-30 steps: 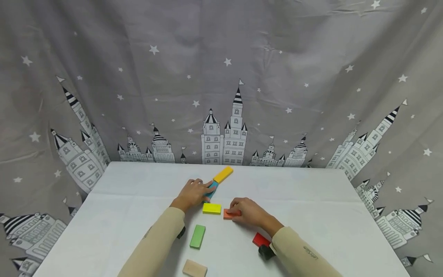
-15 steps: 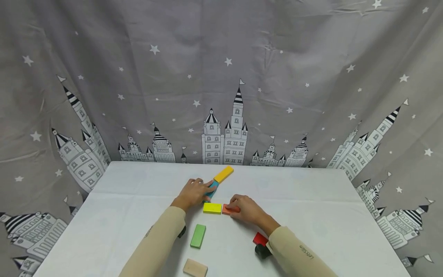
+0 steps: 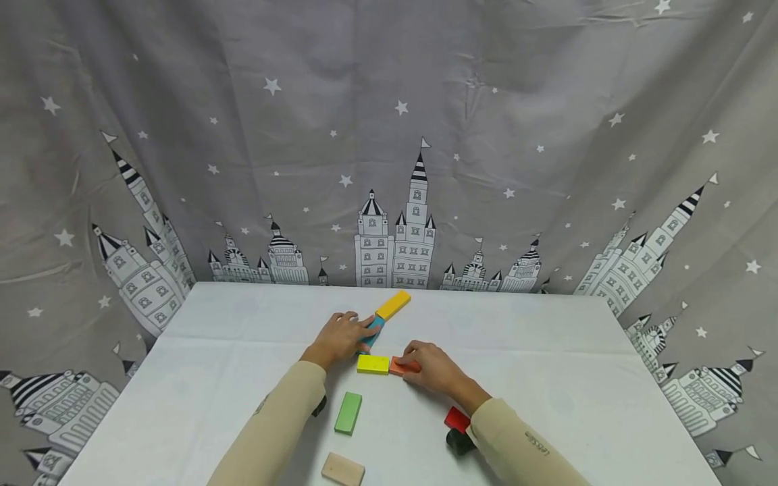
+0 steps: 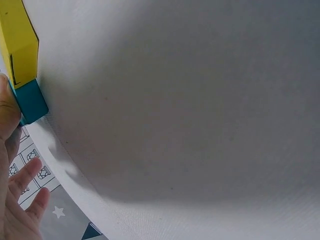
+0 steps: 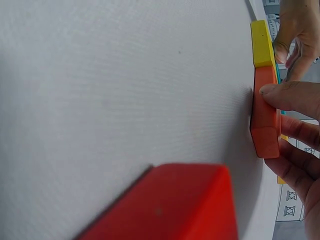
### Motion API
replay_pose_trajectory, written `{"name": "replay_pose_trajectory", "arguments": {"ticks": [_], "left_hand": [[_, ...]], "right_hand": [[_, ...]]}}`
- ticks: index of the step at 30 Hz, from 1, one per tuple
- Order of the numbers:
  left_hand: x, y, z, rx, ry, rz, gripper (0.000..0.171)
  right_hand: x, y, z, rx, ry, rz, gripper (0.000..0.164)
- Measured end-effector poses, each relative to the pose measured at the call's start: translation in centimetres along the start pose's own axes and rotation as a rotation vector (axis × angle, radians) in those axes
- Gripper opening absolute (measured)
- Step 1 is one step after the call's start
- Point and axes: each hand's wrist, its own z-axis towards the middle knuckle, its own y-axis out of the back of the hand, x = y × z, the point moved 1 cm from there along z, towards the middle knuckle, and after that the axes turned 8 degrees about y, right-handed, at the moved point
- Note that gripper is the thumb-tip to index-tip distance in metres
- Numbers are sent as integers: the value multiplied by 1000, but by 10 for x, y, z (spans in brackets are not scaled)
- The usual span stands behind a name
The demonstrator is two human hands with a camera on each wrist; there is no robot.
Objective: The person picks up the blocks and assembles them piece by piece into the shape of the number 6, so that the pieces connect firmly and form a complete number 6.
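In the head view my left hand (image 3: pixel 342 335) holds a blue block (image 3: pixel 373 330), thumb at its near end and a finger toward its far end. An orange-yellow block (image 3: pixel 393 306) lies end to end beyond it. My right hand (image 3: pixel 433 366) grips an orange block (image 3: pixel 404 366) lying flat, its thumb (image 5: pixel 292 96) on the near side and other fingers behind. That block's left end meets a bright yellow block (image 3: pixel 373 364), which lies just in front of the blue one. The left wrist view shows the yellow block (image 4: pixel 20 45) overlapping the blue block (image 4: pixel 33 102).
A green block (image 3: pixel 348 413) and a plain wooden block (image 3: pixel 343 469) lie nearer on the white table (image 3: pixel 182 405). Close by the right sleeve lies a red block (image 3: pixel 457 420), large in the right wrist view. A grey castle-print curtain (image 3: pixel 486 135) hangs behind the table.
My right hand has slid the orange block slightly left and away, closing the gap to the yellow block. The left hand stays in place on the blue block.
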Motion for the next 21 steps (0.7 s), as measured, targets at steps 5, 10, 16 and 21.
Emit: {"name": "replay_pose_trajectory", "arguments": {"ticks": [5, 10, 16, 21], "left_hand": [[0, 1, 0, 11, 0, -10, 61], [0, 1, -1, -1, -9, -8, 61], [1, 1, 0, -3, -5, -5, 60], [1, 0, 1, 6, 4, -4, 61]], "right_hand": [[2, 0, 0, -3, -19, 3, 35], [2, -2, 0, -4, -50, -11, 37], [2, -4, -1, -15, -67, 2, 35], [1, -4, -2, -10, -69, 8, 36]]}}
